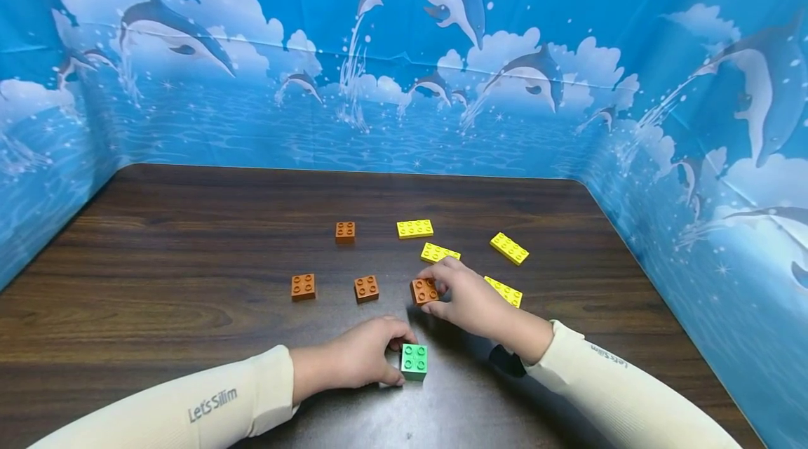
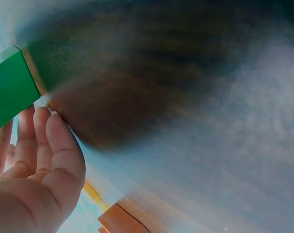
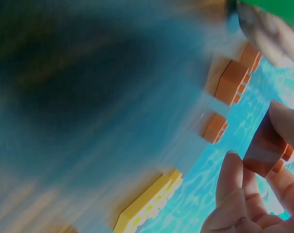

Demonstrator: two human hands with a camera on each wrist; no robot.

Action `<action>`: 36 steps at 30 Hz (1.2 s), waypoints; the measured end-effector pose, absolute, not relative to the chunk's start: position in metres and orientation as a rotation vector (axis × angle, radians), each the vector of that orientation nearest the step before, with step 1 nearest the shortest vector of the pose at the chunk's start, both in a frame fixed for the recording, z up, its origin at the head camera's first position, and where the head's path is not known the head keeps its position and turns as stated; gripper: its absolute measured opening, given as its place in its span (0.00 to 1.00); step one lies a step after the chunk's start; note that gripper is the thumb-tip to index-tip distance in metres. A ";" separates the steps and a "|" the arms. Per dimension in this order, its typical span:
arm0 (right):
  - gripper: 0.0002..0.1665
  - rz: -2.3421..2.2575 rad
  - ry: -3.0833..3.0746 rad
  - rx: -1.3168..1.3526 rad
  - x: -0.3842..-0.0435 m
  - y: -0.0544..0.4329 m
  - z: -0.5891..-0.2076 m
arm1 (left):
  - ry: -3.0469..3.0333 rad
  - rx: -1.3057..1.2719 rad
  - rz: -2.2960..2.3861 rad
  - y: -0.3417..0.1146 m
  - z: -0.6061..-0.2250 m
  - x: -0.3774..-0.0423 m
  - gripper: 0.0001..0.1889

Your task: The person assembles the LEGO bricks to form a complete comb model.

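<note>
At the front middle of the table, my left hand (image 1: pixel 356 358) grips a green toy building block (image 1: pixel 414 363) by its left side, thumb at the near corner and fingers at the far one. The block's four studs face up. In the left wrist view the green block (image 2: pixel 13 90) sits against the fingertips. Farther up and slightly right, my right hand (image 1: pixel 476 302) pinches an orange-brown four-stud block (image 1: pixel 424 292) between thumb and fingers. The right wrist view shows this orange-brown block (image 3: pixel 264 148) held above the tabletop, studs away from the camera.
Left of the right hand lie three more orange-brown blocks (image 1: pixel 366 288). Several flat yellow blocks (image 1: pixel 414 229) are spread behind and right of it, one (image 1: pixel 505 292) partly hidden by that hand. A dolphin-print curtain (image 1: pixel 353 119) borders the dark wooden table (image 1: pixel 189 238).
</note>
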State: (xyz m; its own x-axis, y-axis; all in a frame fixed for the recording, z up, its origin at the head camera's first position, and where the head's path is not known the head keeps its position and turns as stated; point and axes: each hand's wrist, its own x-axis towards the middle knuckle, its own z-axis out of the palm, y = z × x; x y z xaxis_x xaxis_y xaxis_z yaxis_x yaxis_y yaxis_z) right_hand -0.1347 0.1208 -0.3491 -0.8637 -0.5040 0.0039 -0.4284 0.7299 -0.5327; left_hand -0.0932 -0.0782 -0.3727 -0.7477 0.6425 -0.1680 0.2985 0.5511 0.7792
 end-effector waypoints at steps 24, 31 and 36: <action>0.22 -0.831 2.821 -0.812 -0.094 0.135 -0.355 | 2.466 0.822 0.957 -0.077 -0.373 -0.089 0.21; 0.21 -0.828 2.828 -0.867 -0.084 0.137 -0.354 | 2.490 0.825 0.922 -0.077 -0.372 -0.089 0.19; 0.20 -0.821 2.847 -0.906 -0.079 0.136 -0.354 | 2.507 0.837 0.914 -0.076 -0.371 -0.089 0.18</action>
